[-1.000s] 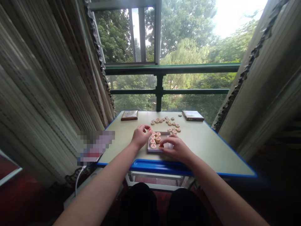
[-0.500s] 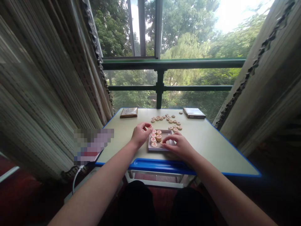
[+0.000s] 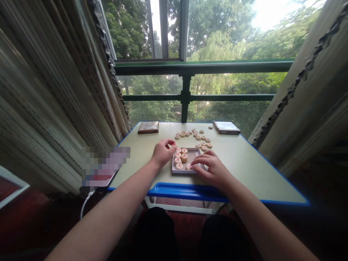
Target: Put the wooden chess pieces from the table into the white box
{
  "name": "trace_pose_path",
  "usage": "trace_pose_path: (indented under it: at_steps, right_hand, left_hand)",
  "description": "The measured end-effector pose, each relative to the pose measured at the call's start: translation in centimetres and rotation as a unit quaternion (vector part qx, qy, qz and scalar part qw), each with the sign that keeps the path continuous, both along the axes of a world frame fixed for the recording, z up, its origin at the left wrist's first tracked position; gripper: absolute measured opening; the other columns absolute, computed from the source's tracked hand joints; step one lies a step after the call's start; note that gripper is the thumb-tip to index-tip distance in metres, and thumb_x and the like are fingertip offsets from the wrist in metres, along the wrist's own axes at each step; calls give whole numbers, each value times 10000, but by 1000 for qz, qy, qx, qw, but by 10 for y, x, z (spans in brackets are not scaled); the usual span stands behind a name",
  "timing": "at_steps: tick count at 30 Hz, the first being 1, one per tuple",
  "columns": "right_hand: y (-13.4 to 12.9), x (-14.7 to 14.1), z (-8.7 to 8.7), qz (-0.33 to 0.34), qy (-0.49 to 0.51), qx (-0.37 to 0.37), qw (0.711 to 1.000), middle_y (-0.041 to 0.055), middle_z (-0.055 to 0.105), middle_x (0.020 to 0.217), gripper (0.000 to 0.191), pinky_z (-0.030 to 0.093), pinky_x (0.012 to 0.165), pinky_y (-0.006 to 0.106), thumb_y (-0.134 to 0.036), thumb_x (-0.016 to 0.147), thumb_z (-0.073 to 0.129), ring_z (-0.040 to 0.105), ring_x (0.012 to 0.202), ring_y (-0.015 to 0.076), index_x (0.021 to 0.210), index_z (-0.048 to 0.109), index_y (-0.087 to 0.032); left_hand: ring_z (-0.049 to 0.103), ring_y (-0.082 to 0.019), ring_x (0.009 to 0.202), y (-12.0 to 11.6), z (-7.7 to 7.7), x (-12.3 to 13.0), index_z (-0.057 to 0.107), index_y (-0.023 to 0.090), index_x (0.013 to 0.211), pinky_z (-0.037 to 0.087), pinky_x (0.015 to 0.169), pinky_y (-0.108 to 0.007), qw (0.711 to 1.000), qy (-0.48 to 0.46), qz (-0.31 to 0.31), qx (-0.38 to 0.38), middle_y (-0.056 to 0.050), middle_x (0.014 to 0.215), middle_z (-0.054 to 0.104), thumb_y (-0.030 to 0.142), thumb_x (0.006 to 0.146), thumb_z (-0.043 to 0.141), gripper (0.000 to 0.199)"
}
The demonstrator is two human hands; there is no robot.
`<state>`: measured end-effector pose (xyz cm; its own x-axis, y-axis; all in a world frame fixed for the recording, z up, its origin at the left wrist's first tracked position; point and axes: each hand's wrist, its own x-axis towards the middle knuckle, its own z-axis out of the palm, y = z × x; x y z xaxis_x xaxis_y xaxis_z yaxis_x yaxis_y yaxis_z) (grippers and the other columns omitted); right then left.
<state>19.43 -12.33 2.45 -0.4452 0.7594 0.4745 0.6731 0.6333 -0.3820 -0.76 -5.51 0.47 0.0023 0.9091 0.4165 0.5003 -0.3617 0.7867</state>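
Two hands worked at the shallow tray [image 3: 193, 148] near the desk's [image 3: 244, 170] front edge: right hand [image 3: 213, 169], fingers together, touched a round xiangqi piece [image 3: 189, 166] lying to its left in the tray's near right corner; left hand [image 3: 163, 153] curled at the left rim. Neither grip could be told.

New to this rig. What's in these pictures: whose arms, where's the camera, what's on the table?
No machine here. These are a person's own bare arms, filmed by one head-worn camera looking forward and down. The right hand has its fingers on a round xiangqi piece in a shallow tray. The left hand is at the tray's left side; whether it holds anything can't be told. More pieces and two flat cases lie farther along the blue-edged table.
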Motion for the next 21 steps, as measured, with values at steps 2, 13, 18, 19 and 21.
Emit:
trace_pose_path:
  at_steps: [2,13,18,19,21]
  right_hand:
    - [-2,0,0,24,-26,-2,999,20,699,831,196,361,849,374,-280,824,524,518,819,192,781,708,-226]
    - [-6,-4,1,21,-48,31,998,21,683,940,174,396,810,341,-285,829,524,516,822,175,867,683,-223]
    - [-6,-5,1,29,-81,29,996,21,687,902,197,401,780,341,-314,835,512,522,806,177,845,694,-237]
    - [-6,-6,1,30,-86,29,995,17,690,910,200,401,783,342,-314,837,509,526,805,175,849,695,-242]
    - [-7,-7,0,28,-89,33,995,11,692,943,202,402,791,344,-312,837,507,534,805,172,869,697,-250]
  left_hand:
    - [509,-121,643,1,0,0,642,142,823,445,623,-253,1000,-4,-3,-5,-47,822,640,298,696,587,209]
    - [519,-134,673,1,-1,1,644,155,803,451,649,-264,999,33,6,25,-36,801,636,292,697,592,181]
    - [516,-137,687,0,0,2,640,155,802,452,668,-269,998,54,6,39,-38,812,633,282,700,593,169]
    - [517,-137,685,0,0,2,640,156,802,452,668,-270,998,56,5,40,-37,813,634,281,701,593,168]
    - [520,-136,682,0,0,2,639,156,803,453,665,-268,997,58,0,40,-37,813,635,276,702,591,164]
